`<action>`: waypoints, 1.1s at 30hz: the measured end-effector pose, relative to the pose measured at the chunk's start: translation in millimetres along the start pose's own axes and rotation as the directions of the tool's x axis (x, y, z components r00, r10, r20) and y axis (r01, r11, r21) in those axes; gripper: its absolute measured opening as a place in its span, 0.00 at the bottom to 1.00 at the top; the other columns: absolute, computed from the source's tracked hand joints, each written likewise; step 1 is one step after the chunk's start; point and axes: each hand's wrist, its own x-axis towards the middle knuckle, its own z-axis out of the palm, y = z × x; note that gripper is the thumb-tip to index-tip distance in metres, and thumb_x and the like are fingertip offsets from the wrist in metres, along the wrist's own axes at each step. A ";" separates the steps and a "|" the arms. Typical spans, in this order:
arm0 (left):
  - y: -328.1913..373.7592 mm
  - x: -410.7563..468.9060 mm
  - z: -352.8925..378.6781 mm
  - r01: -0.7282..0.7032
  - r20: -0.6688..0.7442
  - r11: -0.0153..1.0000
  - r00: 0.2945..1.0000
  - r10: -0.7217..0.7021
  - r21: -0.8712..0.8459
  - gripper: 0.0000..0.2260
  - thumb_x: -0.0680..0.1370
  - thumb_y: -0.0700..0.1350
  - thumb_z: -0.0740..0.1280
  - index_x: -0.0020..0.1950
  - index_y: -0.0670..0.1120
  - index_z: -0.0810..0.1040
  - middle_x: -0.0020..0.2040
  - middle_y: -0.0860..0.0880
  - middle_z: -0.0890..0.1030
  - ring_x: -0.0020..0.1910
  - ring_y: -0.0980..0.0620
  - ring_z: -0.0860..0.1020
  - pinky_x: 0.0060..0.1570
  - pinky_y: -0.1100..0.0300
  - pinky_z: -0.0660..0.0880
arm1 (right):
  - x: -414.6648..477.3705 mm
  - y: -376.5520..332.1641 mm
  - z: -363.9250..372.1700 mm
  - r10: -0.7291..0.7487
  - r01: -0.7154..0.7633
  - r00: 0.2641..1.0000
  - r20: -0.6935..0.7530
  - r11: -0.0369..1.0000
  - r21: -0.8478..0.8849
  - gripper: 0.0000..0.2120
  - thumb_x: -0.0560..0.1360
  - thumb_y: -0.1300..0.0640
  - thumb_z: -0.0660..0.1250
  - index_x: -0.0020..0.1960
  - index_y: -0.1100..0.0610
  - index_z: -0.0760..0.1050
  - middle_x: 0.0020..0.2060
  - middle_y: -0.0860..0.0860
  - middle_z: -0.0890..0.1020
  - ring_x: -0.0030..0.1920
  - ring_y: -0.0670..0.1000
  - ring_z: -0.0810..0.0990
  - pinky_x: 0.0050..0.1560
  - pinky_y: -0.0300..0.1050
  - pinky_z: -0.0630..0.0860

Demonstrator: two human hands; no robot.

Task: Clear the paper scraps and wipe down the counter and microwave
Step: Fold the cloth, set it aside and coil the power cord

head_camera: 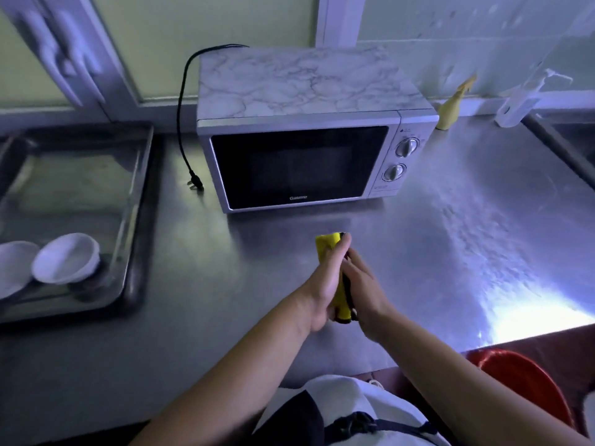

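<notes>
A folded yellow cloth (325, 244) with a dark edge stands between my two hands, above the steel counter (450, 226). My left hand (323, 283) grips it from the left, fingers reaching up along it. My right hand (365, 292) presses against its right side, fingers fairly straight. The silver microwave (299, 165) with a marble-patterned top sits just behind, door closed. I see no paper scraps on the counter.
A metal tray (135, 220) at the left holds two white bowls (66, 259). The microwave's unplugged black cord (182, 123) hangs at its left. A yellow spray bottle (452, 107) stands at the back right, near a sink edge (560, 146). A red bucket (521, 378) sits below the counter's front edge.
</notes>
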 end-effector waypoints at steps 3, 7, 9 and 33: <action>2.4 -16.1 -32.4 -0.039 0.034 0.991 0.998 0.043 -0.124 0.21 0.74 0.72 0.57 0.48 0.62 0.84 0.49 0.55 0.86 0.50 0.53 0.84 0.54 0.47 0.80 | 11.7 3.9 4.4 -0.006 0.006 1.000 0.010 0.999 0.038 0.13 0.78 0.57 0.67 0.50 0.38 0.82 0.46 0.51 0.87 0.44 0.50 0.86 0.37 0.47 0.82; -13.4 -37.3 -59.7 -0.025 -0.016 0.999 1.000 0.025 -0.042 0.20 0.74 0.68 0.64 0.59 0.58 0.81 0.50 0.54 0.84 0.48 0.53 0.84 0.43 0.53 0.82 | 23.7 15.6 8.3 0.030 -0.029 0.997 -0.066 0.999 0.019 0.12 0.78 0.67 0.66 0.57 0.54 0.80 0.43 0.54 0.87 0.41 0.54 0.86 0.37 0.51 0.83; -24.5 -36.0 -72.0 -0.101 -0.208 0.994 0.972 0.109 0.050 0.16 0.74 0.60 0.71 0.56 0.53 0.82 0.49 0.53 0.85 0.46 0.54 0.82 0.40 0.62 0.78 | 30.5 13.5 9.7 0.077 -0.074 0.996 -0.033 0.994 0.075 0.13 0.79 0.68 0.63 0.59 0.55 0.78 0.47 0.55 0.87 0.43 0.57 0.86 0.36 0.52 0.83; -5.8 93.5 41.0 -0.208 0.034 0.978 0.978 0.207 0.026 0.26 0.72 0.36 0.74 0.66 0.54 0.73 0.45 0.48 0.80 0.38 0.51 0.80 0.38 0.54 0.79 | 7.5 -14.9 -227.8 0.131 0.013 0.938 -0.321 0.913 0.409 0.17 0.75 0.67 0.67 0.60 0.51 0.76 0.43 0.56 0.80 0.36 0.53 0.83 0.42 0.55 0.83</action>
